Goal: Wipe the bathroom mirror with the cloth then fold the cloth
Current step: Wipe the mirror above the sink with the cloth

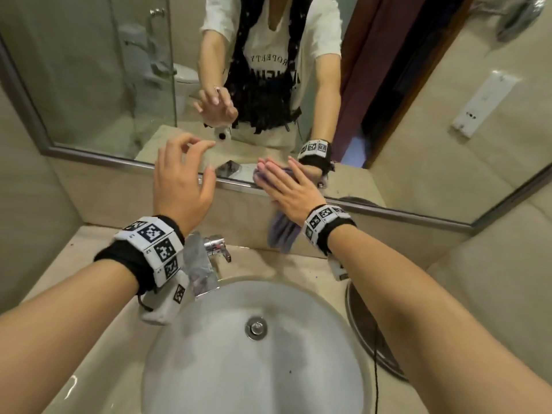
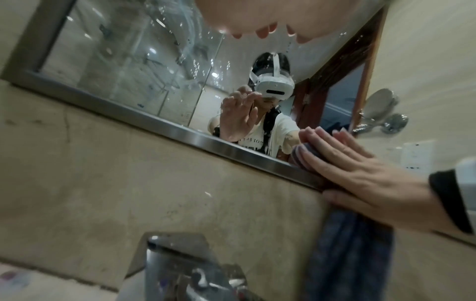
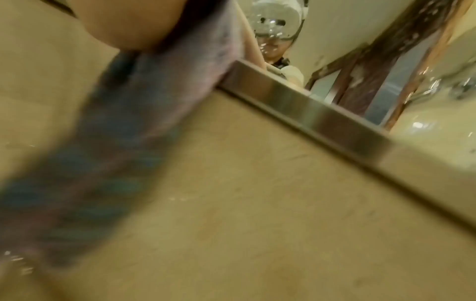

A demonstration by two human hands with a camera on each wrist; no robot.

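At far left of the head view, the large wall mirror with a brushed metal frame (image 1: 98, 158) runs along the beige stone wall, its glass showing water droplets and streaks in the left wrist view (image 2: 134, 61). The left hand (image 1: 180, 180) is raised in front of the lower part of the mirror, apart from the glass, fingers spread and lightly bent, holding nothing; its reflection appears just above it. Below that hand, the chrome lever tap (image 1: 209, 258) stands at the back edge of the round white basin (image 1: 313, 369), which is set into the beige stone counter (image 1: 89, 339); the basin's metal drain plug (image 1: 256, 327) sits at its centre. Right of centre, the right hand (image 1: 291, 189) lies flat with straight fingers, pressing the purple-blue striped cloth (image 1: 282, 231) against the lower edge of the mirror, across the frame. The left wrist view shows the fingertips (image 2: 319, 132) on the glass, the thumb below the frame, and the rest of the cloth (image 2: 350, 254) hanging loose down the wall beneath the palm. The right wrist view is blurred; the cloth (image 3: 123, 132) hangs close to the lens. At far right, a dark round dish (image 1: 370, 333) rests on the counter beside the basin.
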